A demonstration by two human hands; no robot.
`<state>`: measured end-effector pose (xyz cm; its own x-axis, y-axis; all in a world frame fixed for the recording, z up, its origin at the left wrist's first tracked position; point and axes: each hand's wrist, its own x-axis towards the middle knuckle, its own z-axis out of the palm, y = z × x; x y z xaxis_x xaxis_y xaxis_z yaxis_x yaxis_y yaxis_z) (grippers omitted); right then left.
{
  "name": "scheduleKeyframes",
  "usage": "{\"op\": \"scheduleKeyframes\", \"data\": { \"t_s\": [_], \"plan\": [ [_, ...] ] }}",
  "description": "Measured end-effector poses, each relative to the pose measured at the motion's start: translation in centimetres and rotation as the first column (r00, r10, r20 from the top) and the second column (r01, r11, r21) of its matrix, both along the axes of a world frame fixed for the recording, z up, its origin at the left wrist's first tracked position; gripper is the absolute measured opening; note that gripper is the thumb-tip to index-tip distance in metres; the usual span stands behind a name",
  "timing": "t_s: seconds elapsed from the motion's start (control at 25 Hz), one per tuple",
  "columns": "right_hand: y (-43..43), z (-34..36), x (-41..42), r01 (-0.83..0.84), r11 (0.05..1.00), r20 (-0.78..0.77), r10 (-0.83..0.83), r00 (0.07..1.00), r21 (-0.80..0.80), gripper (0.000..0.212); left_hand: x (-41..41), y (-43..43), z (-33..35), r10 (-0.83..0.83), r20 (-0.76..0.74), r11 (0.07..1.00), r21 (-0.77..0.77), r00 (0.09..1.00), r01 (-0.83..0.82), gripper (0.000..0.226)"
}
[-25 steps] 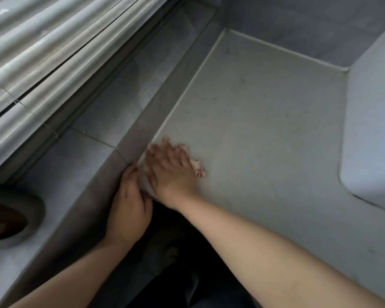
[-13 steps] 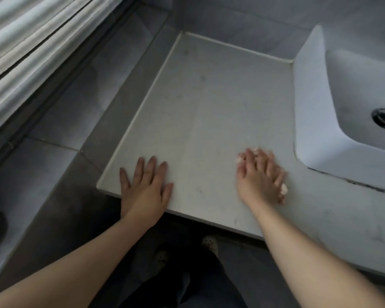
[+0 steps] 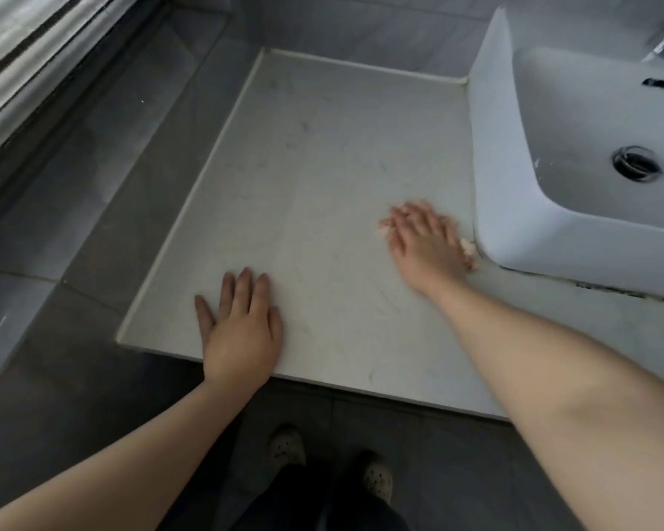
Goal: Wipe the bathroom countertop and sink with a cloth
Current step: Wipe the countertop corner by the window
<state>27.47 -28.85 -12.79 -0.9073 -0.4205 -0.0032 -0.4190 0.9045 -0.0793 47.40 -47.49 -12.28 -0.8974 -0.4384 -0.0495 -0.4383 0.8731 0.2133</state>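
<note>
My right hand (image 3: pixel 426 243) lies palm down with its fingers straight and a little apart, pressing one cloth (image 3: pixel 468 247) flat onto the countertop (image 3: pixel 322 178). The cloth is almost wholly hidden under my palm. Only two pale scraps peep out, one by my fingertips and one at the outer edge of the hand, just beside the near left corner of the sink (image 3: pixel 514 193). My left hand (image 3: pixel 242 327) rests flat near the countertop's front edge, well apart from the right, its fingers spread and nothing under them but stone. The one white sink sits on the countertop to my right. It has one round drain (image 3: pixel 636 163) in its bowl and one dark overflow slot (image 3: pixel 658 83) on its back wall. Below the counter edge I count my two shoes (image 3: pixel 286 448) on the dark floor.
</note>
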Motion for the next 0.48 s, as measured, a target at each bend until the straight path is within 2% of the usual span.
{"op": "scheduleKeyframes", "data": {
  "t_s": [0.04, 0.12, 0.2, 0.28, 0.4, 0.44, 0.48],
  "plan": [
    [1.6, -0.1, -1.1, 0.028, 1.000, 0.013, -0.028, 1.000, 0.006, 0.051, -0.4, 0.6, 0.1, -0.023, 0.019, 1.000, 0.002, 1.000, 0.023, 0.057],
    [3.7, -0.3, -1.3, 0.016, 1.000, 0.015, -0.016, 1.000, 0.004, 0.060, -1.3, 2.5, 0.4, -0.085, 0.024, 0.996, 0.009, 0.996, 0.085, 0.068],
    [5.5, -0.4, 1.2, -0.041, 0.999, -0.061, 0.040, 0.997, -0.015, 0.066, -2.8, 5.3, 0.7, -0.160, 0.053, 0.987, 0.020, 0.986, 0.159, 0.078],
    [8.5, -0.5, 3.7, -0.061, 0.998, -0.105, 0.059, 0.993, -0.015, 0.057, -4.2, 7.9, 0.5, -0.211, 0.093, 0.978, 0.020, 0.973, 0.210, 0.080],
    [13.3, 0.2, 6.7, 0.041, 0.999, -0.082, -0.042, 0.996, -0.023, 0.055, -5.0, 9.9, 0.2, -0.184, 0.133, 0.982, -0.022, 0.974, 0.189, 0.080],
    [13.3, 0.2, 8.0, 0.043, 0.998, -0.082, -0.047, 0.996, -0.046, 0.055, -4.9, 9.6, 0.1, -0.177, 0.115, 0.983, -0.032, 0.977, 0.182, 0.079],
    [12.3, 0.1, 9.3, -0.023, 0.998, -0.068, 0.019, 0.998, -0.055, 0.053, -4.9, 9.1, 0.3, -0.185, 0.082, 0.981, -0.048, 0.979, 0.189, 0.077]
  ]
}}
